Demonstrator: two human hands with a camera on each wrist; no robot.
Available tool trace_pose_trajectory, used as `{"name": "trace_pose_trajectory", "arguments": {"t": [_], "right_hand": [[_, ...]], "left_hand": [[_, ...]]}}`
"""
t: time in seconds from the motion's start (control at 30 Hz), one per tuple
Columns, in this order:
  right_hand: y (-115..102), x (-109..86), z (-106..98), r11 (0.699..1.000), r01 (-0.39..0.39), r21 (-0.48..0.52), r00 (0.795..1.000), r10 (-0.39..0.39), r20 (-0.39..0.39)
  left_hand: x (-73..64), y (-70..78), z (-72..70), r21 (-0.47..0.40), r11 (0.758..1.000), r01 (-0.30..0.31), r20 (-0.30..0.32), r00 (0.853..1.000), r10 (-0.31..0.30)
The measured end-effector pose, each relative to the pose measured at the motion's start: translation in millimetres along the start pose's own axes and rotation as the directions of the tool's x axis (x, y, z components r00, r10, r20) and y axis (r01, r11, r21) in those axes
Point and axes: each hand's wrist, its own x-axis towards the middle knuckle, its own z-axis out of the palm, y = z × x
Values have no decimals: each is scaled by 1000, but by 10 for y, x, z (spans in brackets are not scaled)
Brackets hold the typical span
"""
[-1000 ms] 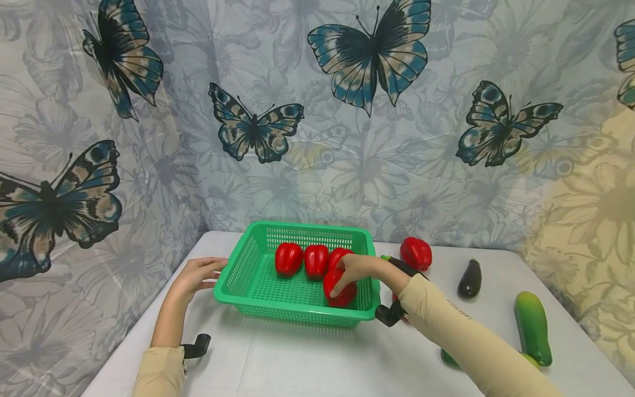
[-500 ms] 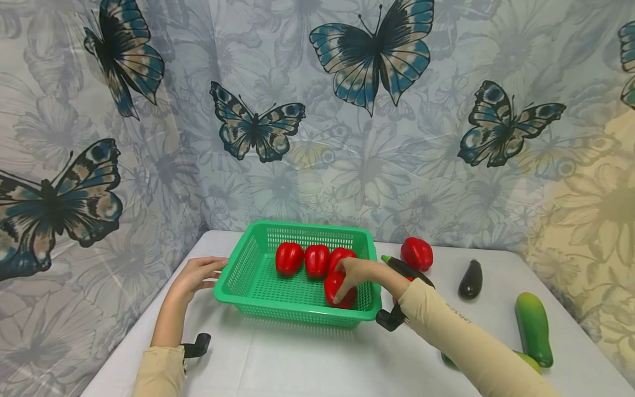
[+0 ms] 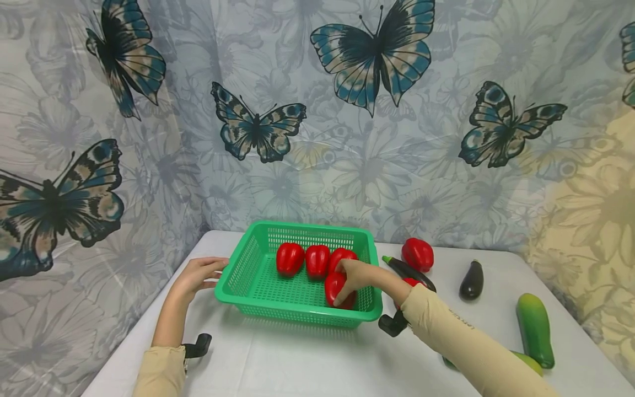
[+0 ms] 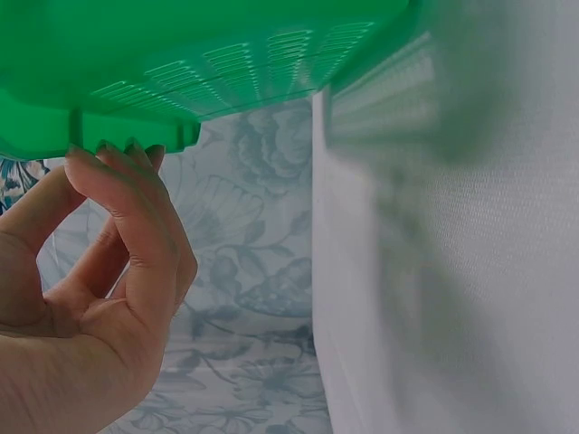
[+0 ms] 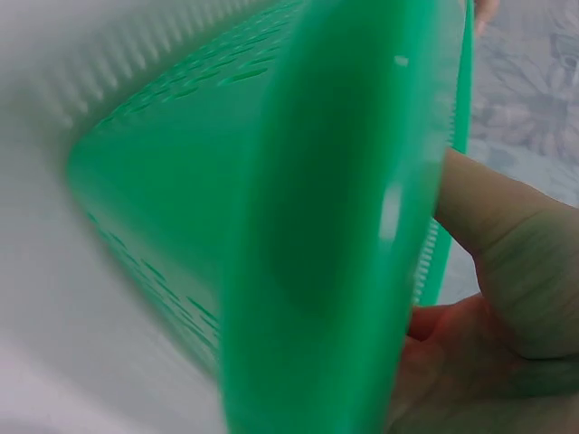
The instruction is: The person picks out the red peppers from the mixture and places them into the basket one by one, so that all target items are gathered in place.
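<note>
Fingers (image 3: 346,267) of the right hand (image 3: 356,274) are gripping a red pepper (image 3: 334,286); the relaxed left hand (image 3: 196,275) is touching the basket (image 3: 292,312). A sleeve (image 3: 461,337) is partly hiding a second pepper (image 3: 412,281).

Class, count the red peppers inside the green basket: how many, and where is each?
4: the left pepper, the middle pepper, the back-right pepper, and the front-right pepper, held by the right hand, which could hide others.

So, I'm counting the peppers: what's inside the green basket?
Four red peppers show in the green basket. The right hand grips the nearest pepper, covering part of it. Whatever lies beneath the peppers or directly behind that hand can't be seen.
</note>
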Motion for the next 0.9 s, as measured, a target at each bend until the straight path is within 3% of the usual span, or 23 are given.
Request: {"name": "trace_pose_trajectory", "arguments": {"t": [0.33,0.9], "right_hand": [[-1,-25,-5,999,-4,-50,1000,5,4],[34,-204,-113,997,27,66,998,-30,46]], "left_hand": [[6,-18,0,0,1000,-8,4,1000,8],[1,-12,14,6,1000,-14,-8,1000,14]]}}
